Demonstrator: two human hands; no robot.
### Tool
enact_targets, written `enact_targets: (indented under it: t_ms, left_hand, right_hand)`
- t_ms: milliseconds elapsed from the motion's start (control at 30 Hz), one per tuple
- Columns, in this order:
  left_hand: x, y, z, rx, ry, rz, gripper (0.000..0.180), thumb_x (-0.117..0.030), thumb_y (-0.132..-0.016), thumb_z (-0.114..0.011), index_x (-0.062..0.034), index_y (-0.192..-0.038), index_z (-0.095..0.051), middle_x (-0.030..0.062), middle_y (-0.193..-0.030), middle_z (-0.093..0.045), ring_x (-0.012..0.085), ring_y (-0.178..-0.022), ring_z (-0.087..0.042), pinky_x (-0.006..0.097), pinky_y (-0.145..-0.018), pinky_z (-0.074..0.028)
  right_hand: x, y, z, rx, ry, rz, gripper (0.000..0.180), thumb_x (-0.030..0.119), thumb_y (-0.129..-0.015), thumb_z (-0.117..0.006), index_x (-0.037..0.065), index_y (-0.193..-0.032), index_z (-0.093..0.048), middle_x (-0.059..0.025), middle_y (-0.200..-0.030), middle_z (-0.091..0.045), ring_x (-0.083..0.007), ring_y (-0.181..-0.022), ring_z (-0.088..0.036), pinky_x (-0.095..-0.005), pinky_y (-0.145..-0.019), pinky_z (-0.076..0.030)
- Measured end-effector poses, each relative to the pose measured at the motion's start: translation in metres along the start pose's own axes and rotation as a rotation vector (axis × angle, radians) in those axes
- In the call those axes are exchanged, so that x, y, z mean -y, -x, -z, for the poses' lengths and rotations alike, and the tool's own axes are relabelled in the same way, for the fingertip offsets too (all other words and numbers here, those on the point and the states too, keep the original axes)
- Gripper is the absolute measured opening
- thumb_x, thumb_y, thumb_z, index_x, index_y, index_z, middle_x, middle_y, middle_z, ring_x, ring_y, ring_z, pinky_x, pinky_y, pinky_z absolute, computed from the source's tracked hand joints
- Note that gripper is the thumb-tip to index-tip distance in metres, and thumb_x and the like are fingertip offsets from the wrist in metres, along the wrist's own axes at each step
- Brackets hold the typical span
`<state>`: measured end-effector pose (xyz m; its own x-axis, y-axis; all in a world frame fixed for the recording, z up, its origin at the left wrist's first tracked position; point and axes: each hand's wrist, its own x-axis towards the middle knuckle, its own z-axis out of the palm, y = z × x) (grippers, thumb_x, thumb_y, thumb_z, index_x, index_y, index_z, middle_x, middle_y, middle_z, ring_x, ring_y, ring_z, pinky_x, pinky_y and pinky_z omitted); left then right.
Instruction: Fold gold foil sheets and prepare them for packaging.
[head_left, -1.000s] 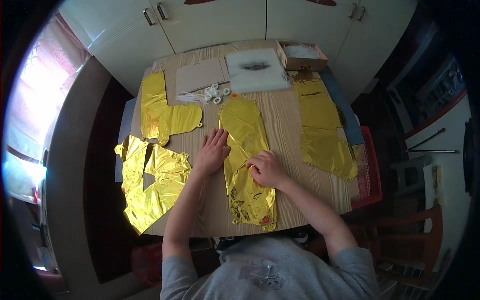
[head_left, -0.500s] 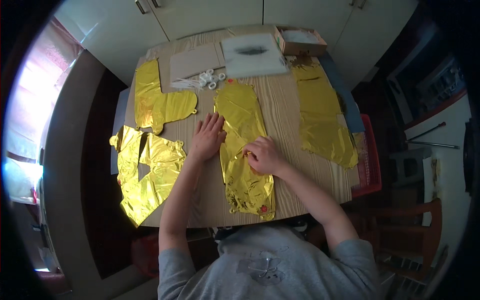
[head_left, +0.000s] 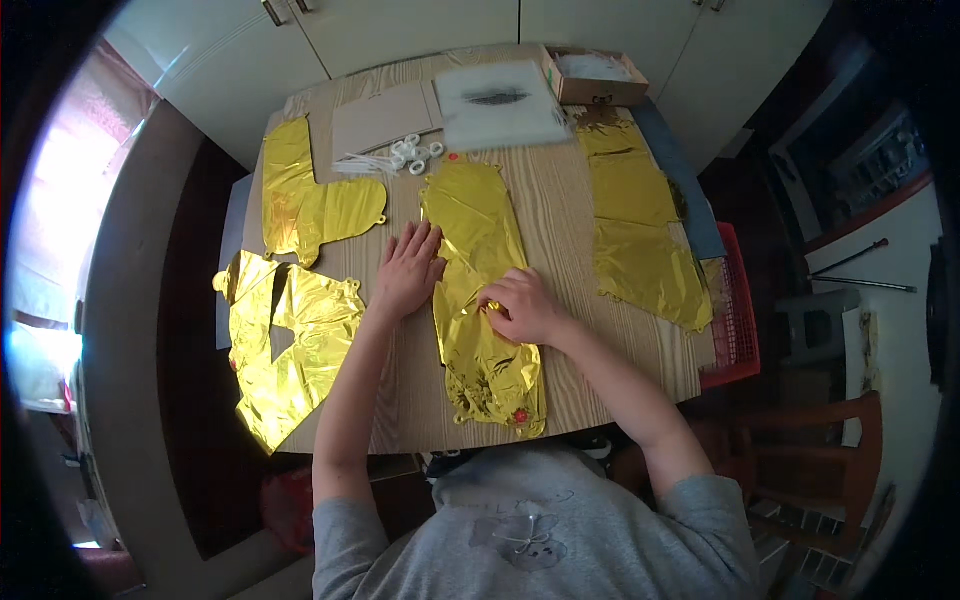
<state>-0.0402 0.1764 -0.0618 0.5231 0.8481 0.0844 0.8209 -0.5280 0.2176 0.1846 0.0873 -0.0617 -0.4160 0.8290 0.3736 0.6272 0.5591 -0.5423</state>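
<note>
A flat gold foil balloon (head_left: 470,225), long and creased, lies lengthwise in front of me on the table. My left hand (head_left: 408,272) rests flat along its left edge, fingers stretched out, partly on the foil and partly on the wood. Over the balloon's middle, my right hand (head_left: 522,305) has curled fingers, with a small fold of the foil pinched at their tips. What lies under the right palm is hidden. Left of my left forearm is another gold foil balloon (head_left: 320,335) with a slot in it, and beyond it an L-shaped gold foil balloon (head_left: 290,200).
At the right lies another gold foil balloon (head_left: 635,235). Toward the back are white rings (head_left: 415,155), white sticks (head_left: 362,163), a beige card (head_left: 385,118), a translucent plastic packet (head_left: 500,105) and an open carton (head_left: 600,92). A red basket (head_left: 742,310) stands beyond the table's right edge.
The whole view has shifted slightly. Both hands stay at nearly the same places on the balloon, the right one still pinching the foil.
</note>
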Motion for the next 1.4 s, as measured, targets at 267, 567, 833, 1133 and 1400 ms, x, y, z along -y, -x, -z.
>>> enact_targets:
  t_ms: [267, 567, 833, 1133, 1400]
  left_hand:
    - [0.001, 0.001, -0.002, -0.037, -0.021, -0.017, 0.055, -0.037, -0.094, -0.043, -0.0119, -0.142, -0.035, 0.0112, -0.149, -0.033, 0.0347, -0.139, -0.024, 0.049, -0.113, -0.018]
    - [0.005, -0.003, -0.002, -0.024, -0.029, -0.020, 0.057, -0.040, -0.094, -0.044, -0.0124, -0.143, -0.035, 0.0098, -0.150, -0.032, 0.0364, -0.140, -0.021, 0.048, -0.114, -0.016]
    - [0.008, -0.009, 0.001, 0.029, -0.011, 0.012, 0.060, -0.042, -0.094, -0.042, -0.0120, -0.144, -0.031, 0.0093, -0.151, -0.030, 0.0358, -0.142, -0.017, 0.050, -0.114, -0.013]
    - [0.011, -0.010, -0.001, -0.007, 0.030, 0.027, 0.066, -0.045, -0.094, -0.043, -0.0072, -0.145, -0.026, 0.0102, -0.152, -0.027, 0.0315, -0.143, -0.017, 0.049, -0.115, -0.012]
    - [0.009, -0.010, 0.001, 0.000, 0.012, 0.039, 0.067, -0.047, -0.094, -0.043, -0.0058, -0.145, -0.026, 0.0112, -0.152, -0.027, 0.0310, -0.143, -0.017, 0.049, -0.115, -0.012]
  right_hand:
    - [0.002, 0.001, 0.003, 0.053, 0.006, -0.031, 0.017, 0.015, -0.075, -0.059, 0.011, -0.091, -0.064, -0.0039, -0.086, -0.065, -0.0239, -0.089, -0.057, -0.0395, -0.083, -0.040]
    - [0.004, 0.001, 0.004, 0.027, 0.044, -0.006, 0.015, 0.015, -0.075, -0.058, 0.012, -0.089, -0.063, -0.0029, -0.084, -0.065, -0.0232, -0.086, -0.057, -0.0393, -0.081, -0.041]
    - [0.001, 0.001, 0.001, 0.027, 0.056, 0.012, 0.014, 0.013, -0.075, -0.055, 0.013, -0.087, -0.062, -0.0015, -0.084, -0.065, -0.0228, -0.085, -0.057, -0.0391, -0.077, -0.040]
    - [0.002, 0.001, 0.002, 0.039, 0.045, 0.005, 0.014, 0.012, -0.076, -0.054, 0.012, -0.087, -0.061, -0.0022, -0.084, -0.065, -0.0230, -0.085, -0.058, -0.0388, -0.079, -0.040]
    - [0.002, 0.001, 0.000, 0.007, 0.067, 0.013, 0.014, 0.012, -0.074, -0.055, 0.012, -0.086, -0.062, -0.0022, -0.082, -0.065, -0.0225, -0.084, -0.058, -0.0382, -0.076, -0.041]
